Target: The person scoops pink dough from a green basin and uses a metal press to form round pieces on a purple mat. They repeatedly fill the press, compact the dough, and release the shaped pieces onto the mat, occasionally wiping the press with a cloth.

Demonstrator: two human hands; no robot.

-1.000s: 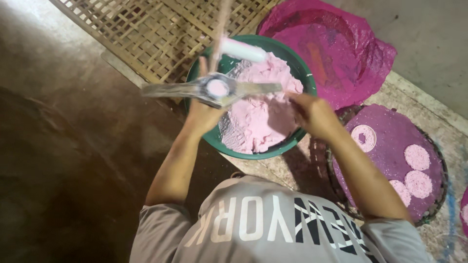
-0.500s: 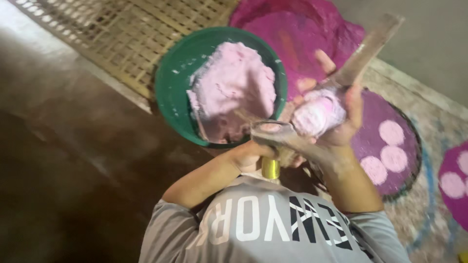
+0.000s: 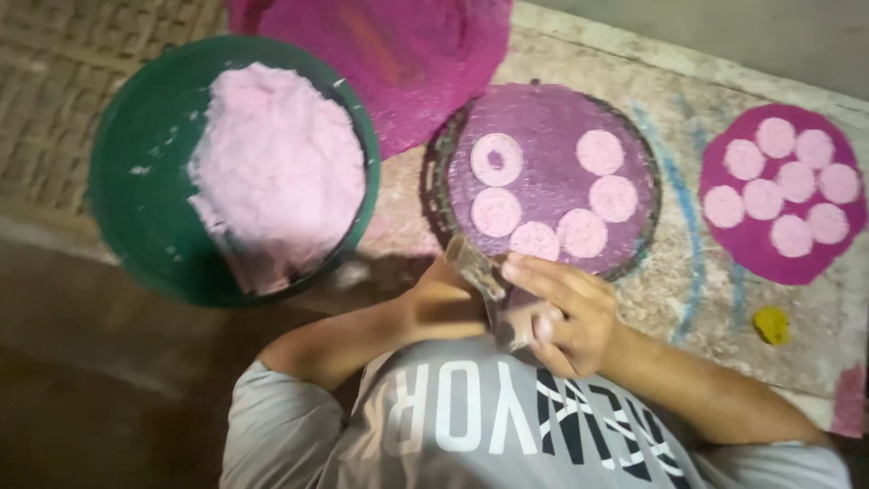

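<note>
Change: both hands have dropped from above the green bowl to the near edge of the round purple-covered tray (image 3: 634, 154).
Right hand (image 3: 566, 312): fingers curled around a small metal press tool (image 3: 484, 281) with pink dough.
Left hand (image 3: 444, 303): grips the tool's near end.
Tray: six pink dough discs (image 3: 615, 197).
Green plastic bowl of pink dough (image 3: 136, 226): left of the tray.
Magenta mat with discs (image 3: 783, 195): right of the tray.

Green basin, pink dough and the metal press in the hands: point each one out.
green basin (image 3: 136, 217), head view, bare inner wall on its left side
pink dough (image 3: 276, 172), head view, middle of the heap
metal press (image 3: 478, 272), head view, its handle between the hands
</note>
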